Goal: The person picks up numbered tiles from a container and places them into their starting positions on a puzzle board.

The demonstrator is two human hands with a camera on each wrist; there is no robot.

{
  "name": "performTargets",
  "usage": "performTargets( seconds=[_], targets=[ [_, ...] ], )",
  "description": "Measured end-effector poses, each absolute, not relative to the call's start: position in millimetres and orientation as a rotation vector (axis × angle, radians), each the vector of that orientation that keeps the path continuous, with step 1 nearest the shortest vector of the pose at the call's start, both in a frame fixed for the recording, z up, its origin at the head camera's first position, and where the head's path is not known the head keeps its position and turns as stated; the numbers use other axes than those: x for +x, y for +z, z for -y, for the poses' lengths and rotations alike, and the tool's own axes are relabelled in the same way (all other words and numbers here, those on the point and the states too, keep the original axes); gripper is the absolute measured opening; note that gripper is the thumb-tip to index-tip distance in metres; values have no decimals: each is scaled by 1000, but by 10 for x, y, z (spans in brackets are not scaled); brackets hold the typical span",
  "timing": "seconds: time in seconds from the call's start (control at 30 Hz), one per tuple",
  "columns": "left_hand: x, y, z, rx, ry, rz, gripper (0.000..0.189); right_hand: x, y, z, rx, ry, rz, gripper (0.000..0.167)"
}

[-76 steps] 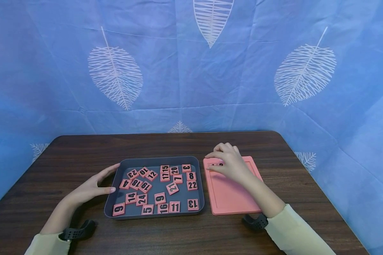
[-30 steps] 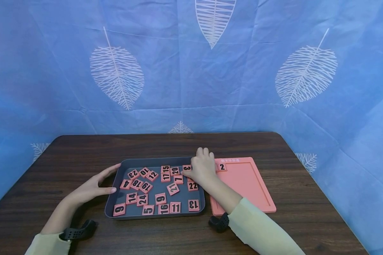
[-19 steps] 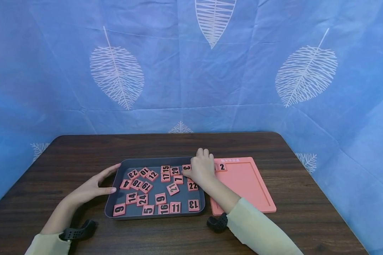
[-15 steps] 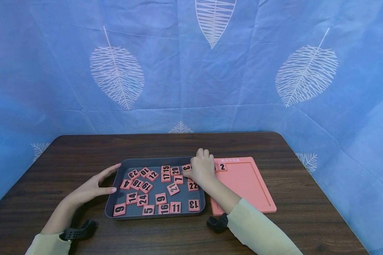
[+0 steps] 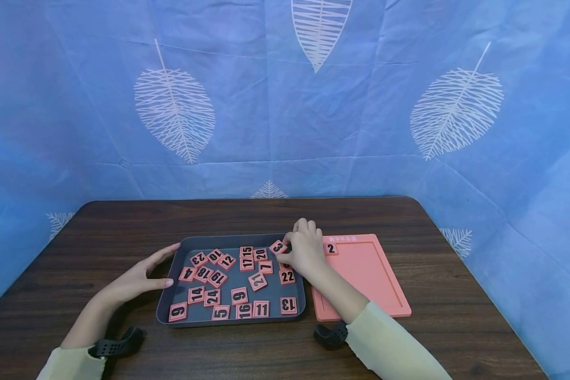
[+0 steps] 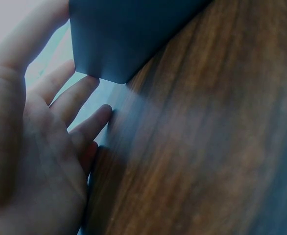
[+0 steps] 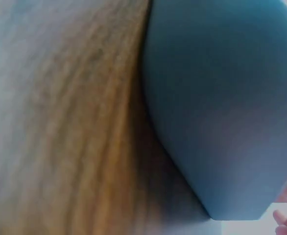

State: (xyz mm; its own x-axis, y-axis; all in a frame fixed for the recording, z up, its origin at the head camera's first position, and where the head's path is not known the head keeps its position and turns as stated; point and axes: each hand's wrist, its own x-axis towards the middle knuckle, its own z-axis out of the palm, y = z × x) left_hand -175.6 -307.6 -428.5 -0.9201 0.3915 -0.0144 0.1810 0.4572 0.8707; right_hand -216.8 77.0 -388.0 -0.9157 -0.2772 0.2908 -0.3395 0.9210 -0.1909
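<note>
A dark grey tray (image 5: 275, 293) on the table holds many loose pink number tiles with black digits. My left hand (image 5: 135, 282) lies along the tray's left side, thumb and fingers spread and touching the wall; in the left wrist view its fingers reach the tray's corner (image 6: 119, 44). Over the right back corner, my right hand (image 5: 306, 250) pinches the number 3 tile (image 5: 278, 247) between thumb and finger, the tile now turned at an angle. The number 8 tile is mostly hidden under that hand. Close by on the right lies a pink board (image 5: 361, 279) bearing a number 2 tile (image 5: 331, 249).
The brown wooden table (image 5: 237, 348) extends around tray and board. Behind it hangs a blue cloth (image 5: 247, 116) with white leaf prints. In the right wrist view the tray's outer wall (image 7: 222, 107) fills much of the picture.
My right hand moved left from the board to the tray, and the number 3 tile has turned and shifted slightly back in its fingers. The left hand stays at the tray's side.
</note>
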Motion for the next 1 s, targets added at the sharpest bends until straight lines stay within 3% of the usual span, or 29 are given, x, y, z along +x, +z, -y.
performTargets(
  seconds=[1.0],
  targets=[
    [-1721, -4283, 3058, 498, 1439, -2503, 79, -2139, -3638, -1848, 897, 395, 2615, 23]
  ],
)
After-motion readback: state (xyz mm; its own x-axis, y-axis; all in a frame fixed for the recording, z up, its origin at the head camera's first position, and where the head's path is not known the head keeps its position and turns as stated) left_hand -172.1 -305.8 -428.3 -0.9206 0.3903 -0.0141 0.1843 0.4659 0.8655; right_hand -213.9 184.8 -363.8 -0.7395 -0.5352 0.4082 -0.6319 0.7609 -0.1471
